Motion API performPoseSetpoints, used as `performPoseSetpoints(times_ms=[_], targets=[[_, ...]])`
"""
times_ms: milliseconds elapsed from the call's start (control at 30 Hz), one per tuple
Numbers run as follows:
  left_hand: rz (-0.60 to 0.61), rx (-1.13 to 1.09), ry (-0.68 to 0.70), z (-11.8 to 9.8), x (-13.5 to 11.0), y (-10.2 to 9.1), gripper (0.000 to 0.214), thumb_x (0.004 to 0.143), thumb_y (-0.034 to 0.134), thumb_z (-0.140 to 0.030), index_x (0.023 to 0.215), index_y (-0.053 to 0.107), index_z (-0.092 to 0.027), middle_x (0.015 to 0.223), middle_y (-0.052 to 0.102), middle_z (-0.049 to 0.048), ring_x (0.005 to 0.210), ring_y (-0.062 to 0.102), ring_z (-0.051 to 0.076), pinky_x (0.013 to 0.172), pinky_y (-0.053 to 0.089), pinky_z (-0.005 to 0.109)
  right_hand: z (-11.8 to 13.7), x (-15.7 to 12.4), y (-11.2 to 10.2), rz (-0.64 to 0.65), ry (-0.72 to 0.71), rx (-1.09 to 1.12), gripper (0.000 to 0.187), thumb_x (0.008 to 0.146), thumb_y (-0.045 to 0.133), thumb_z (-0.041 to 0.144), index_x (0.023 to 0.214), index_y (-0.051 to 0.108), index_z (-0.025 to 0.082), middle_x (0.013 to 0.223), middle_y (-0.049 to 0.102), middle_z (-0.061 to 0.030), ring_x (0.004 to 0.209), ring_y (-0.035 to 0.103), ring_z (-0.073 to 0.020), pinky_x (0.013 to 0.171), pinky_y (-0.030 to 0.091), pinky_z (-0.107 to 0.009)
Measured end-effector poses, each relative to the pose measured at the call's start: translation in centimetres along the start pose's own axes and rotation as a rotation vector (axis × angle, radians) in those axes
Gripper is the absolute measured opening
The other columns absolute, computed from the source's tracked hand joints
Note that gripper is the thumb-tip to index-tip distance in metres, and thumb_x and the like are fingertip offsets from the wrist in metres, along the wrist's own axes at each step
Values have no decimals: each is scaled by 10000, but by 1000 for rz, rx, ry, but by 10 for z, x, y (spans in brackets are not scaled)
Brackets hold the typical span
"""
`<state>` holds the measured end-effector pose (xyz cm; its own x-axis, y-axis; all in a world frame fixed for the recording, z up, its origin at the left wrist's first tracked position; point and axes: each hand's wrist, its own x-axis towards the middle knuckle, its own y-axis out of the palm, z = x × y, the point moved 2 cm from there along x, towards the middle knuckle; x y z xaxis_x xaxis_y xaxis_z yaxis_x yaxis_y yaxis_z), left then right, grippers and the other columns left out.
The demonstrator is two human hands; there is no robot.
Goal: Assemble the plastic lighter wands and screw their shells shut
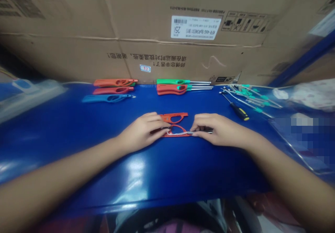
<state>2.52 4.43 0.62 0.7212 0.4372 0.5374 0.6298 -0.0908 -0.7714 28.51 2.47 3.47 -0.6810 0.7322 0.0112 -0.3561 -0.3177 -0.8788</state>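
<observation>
In the head view, two orange lighter shell halves lie on the blue table in front of me, the far half (pixel 175 117) just beyond the near half (pixel 179 126). My left hand (pixel 146 131) is closed over the near half's handle end. Its thumb and fingertips pinch the end of a white wire (pixel 178 133), beside a small dark part. The wire runs over the trigger opening to my right hand (pixel 218 129). That hand is closed in a pinch on a thin metal lighter tube (pixel 210 132), which is mostly hidden behind the fingers.
Along the back lie orange handles (pixel 112 82), a blue handle (pixel 106 99) and lighters with metal tubes (pixel 171 89). Rightward are a screwdriver (pixel 239 111) and several tubes with green parts (pixel 255 98). A large cardboard box (pixel 146 23) stands behind; a plastic bag (pixel 34 93) lies left.
</observation>
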Motion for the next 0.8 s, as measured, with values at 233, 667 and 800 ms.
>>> performPoseSetpoints(times_ms=[233, 667, 800], targets=[[12, 7, -1, 0, 0, 2, 143, 953, 642, -190, 1066, 719, -149, 959, 747, 66, 855, 664, 170, 788, 519, 304, 2, 1, -1, 28, -3, -15, 75, 926, 636, 198, 949, 707, 195, 918, 668, -32, 794, 591, -153, 698, 421, -276], [13, -6, -13, 0, 0, 2, 152, 965, 625, -198, 1079, 711, -144, 995, 737, 76, 889, 657, 173, 807, 519, 307, 9, 0, 5, -60, 23, -4, 145, 968, 579, 269, 936, 696, 189, 924, 666, -41, 793, 602, -147, 713, 439, -268], [22, -4, -10, 1, 0, 3, 161, 968, 622, -208, 1085, 711, -142, 1009, 735, 85, 899, 656, 180, 824, 518, 318, 6, 4, 8, -75, 119, 40, 159, 947, 603, 256, 839, 696, 188, 869, 682, -35, 786, 603, -151, 712, 418, -269]])
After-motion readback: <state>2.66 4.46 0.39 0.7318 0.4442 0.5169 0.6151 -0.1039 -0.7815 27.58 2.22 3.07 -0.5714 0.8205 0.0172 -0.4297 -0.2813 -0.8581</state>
